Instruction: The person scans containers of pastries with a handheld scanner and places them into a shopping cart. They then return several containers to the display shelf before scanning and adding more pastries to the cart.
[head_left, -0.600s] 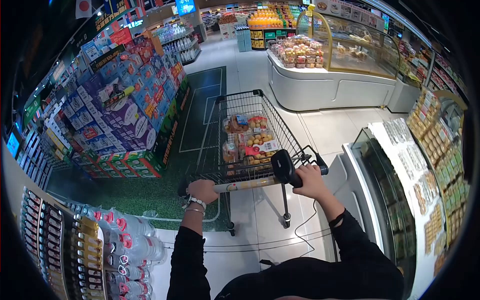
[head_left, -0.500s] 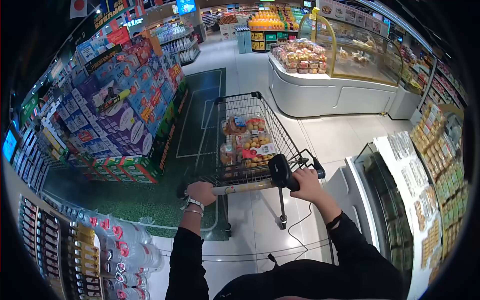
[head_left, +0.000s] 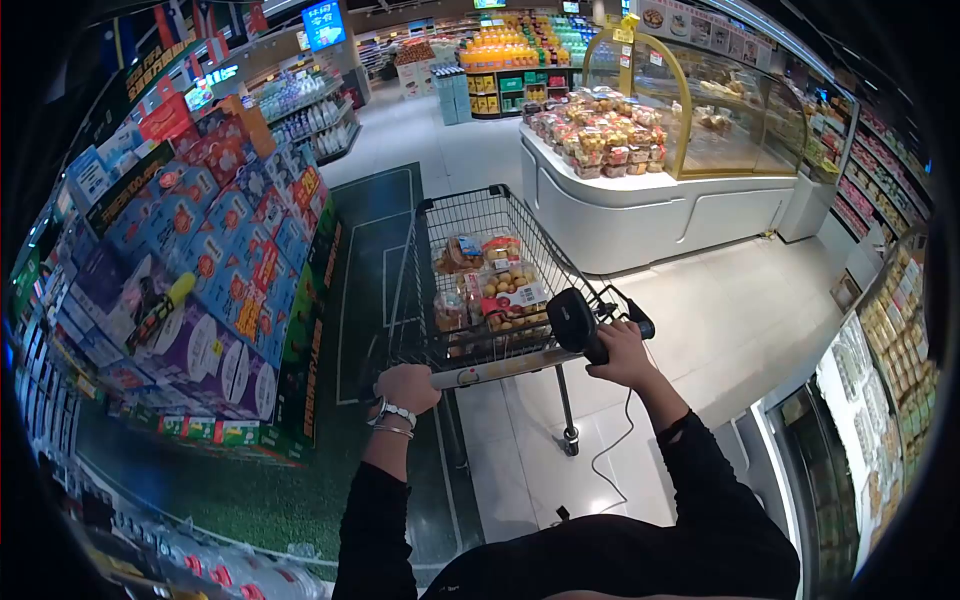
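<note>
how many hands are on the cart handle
2: the left hand grips the left end of the cart handle; the right hand is at the right end, also holding a black scanner.

Views: one, head-mounted on the person.
Position: above and just behind the cart handle (head_left: pixel 500 370).
Direction: forward and down, along a supermarket aisle.
Lens: wide fisheye; dark round border, straight lines bow toward the edges.
Near field: both sleeves, left hand (head_left: pixel 407 386) and right hand (head_left: pixel 625 355) close under the camera.
Mid field: shopping cart (head_left: pixel 480 270), centred.
Far field: white display counter (head_left: pixel 640 215) upper right; stacked cartons (head_left: pixel 200 270) left.
Shared coverage: not applicable, single view.
</note>
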